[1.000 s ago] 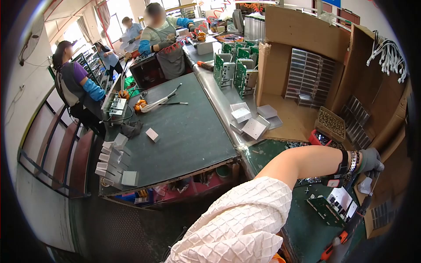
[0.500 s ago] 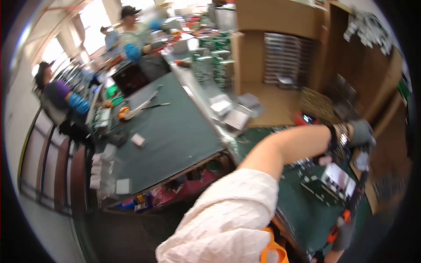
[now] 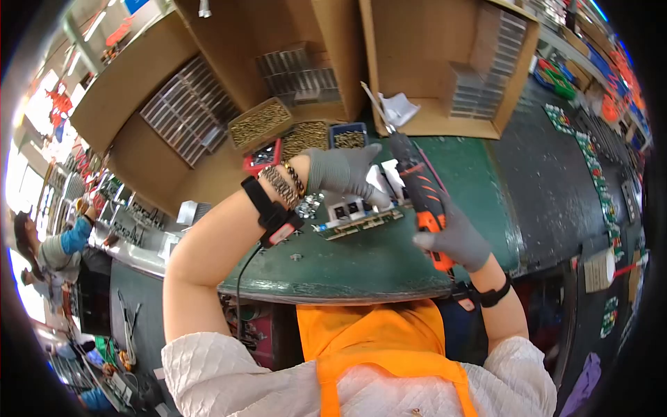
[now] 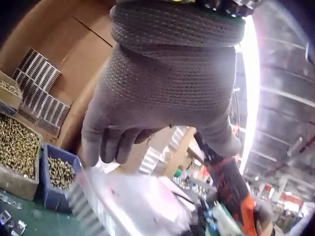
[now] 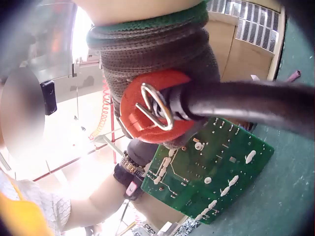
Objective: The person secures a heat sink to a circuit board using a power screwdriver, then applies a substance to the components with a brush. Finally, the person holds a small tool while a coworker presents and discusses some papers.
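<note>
In the head view, my gloved left hand [image 3: 344, 174] reaches over a green circuit board [image 3: 365, 224] with a pale metal heat sink on it, fingers spread to both sides of it. The left wrist view has the finned heat sink [image 4: 133, 204] right below those fingers. My gloved right hand [image 3: 458, 236] grips a black and orange electric screwdriver [image 3: 420, 184], its bit pointing away from me beyond the board. The right wrist view shows the soldered underside of the board [image 5: 211, 172], tilted up, and the cable end of the screwdriver [image 5: 157, 105] in my hand.
Brass screws fill a tray [image 3: 260, 125] and a blue bin [image 3: 347, 135] behind the board; a red bin [image 3: 264, 156] stands beside them. Cardboard boxes [image 3: 445, 62] hold stacked heat sinks. Small metal parts [image 3: 309, 206] lie on the green bench [image 3: 333, 267]. White paper [image 3: 399, 109] is near the bit.
The head view has swung to the right. My left hand has moved from beside the cardboard box to over the circuit board. My right hand has come fully into view, lifting the screwdriver.
</note>
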Action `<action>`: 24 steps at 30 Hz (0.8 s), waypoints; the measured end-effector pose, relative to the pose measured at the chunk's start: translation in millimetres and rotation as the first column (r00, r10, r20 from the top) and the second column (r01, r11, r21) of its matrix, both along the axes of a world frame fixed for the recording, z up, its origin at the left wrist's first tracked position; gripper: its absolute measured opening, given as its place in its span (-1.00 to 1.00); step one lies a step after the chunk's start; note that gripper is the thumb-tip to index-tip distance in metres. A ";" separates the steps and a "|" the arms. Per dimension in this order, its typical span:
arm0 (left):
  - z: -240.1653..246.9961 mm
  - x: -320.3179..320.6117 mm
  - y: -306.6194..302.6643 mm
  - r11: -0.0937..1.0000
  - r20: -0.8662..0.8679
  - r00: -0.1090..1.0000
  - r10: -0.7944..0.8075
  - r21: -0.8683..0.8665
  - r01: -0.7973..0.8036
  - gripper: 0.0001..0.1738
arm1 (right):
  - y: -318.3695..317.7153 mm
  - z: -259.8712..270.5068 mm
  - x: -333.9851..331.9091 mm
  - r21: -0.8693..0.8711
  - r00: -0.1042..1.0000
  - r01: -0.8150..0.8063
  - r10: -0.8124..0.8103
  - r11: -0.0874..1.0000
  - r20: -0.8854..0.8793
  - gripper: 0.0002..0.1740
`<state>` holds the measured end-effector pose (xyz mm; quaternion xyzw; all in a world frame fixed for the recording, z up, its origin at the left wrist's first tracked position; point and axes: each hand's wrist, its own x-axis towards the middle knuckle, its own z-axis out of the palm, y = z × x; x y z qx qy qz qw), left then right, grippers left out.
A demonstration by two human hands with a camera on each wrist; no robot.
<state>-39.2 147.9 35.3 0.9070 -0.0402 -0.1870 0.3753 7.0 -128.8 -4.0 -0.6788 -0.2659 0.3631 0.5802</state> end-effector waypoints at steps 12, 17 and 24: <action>0.1 32.4 -11.1 0.996 -0.208 0.976 -0.058 -0.082 0.042 -0.16 | -112.9 -39.3 -92.8 0.002 0.970 0.022 -0.021 1.000 -0.242 0.16; -14.0 41.6 -2.5 0.977 -0.187 0.981 -0.047 -0.214 0.006 -0.52 | -115.9 -64.8 -107.9 -0.185 0.974 -0.053 0.010 0.981 -0.228 0.12; -16.0 49.0 2.4 0.978 -0.277 0.959 -0.055 -0.207 -0.004 -0.11 | -101.5 -66.0 -98.4 -0.206 0.987 -0.053 0.020 0.977 -0.161 0.14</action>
